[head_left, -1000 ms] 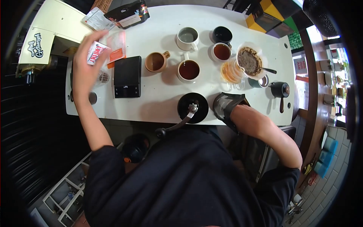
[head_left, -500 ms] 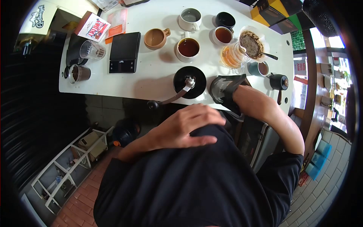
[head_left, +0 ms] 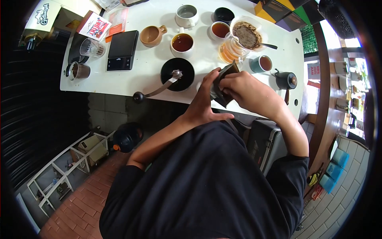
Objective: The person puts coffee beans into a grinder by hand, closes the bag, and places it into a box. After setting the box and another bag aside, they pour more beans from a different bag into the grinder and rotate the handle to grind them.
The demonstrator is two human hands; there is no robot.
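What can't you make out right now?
All in the head view:
- inside the pouch: hidden by the right hand and the pouch's wall
- the scale's display: too small to read
- the far end of the white packet: cut off by the top edge

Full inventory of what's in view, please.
Table: one, white, ahead.
Cups: six, whitish, tan, black, teal, mid-table.
Filter: one, white, right.
Server: one, clear, under filter.
Spoon: one, dark, in filter.
Pot: one, black, right.
Grinder: one, black, near edge.
Scale: one, black, left.
Glass: one, clear, left.
Jar: one, clear, left.
Box: one, red-white, left.
Cartons: several, multicoloured, upper right.
Jug: one, dark, lower left.
Case: one, dark, lower right.
Bag: one, dark, between hands.
Hands: two, bare, left and right, at bag.
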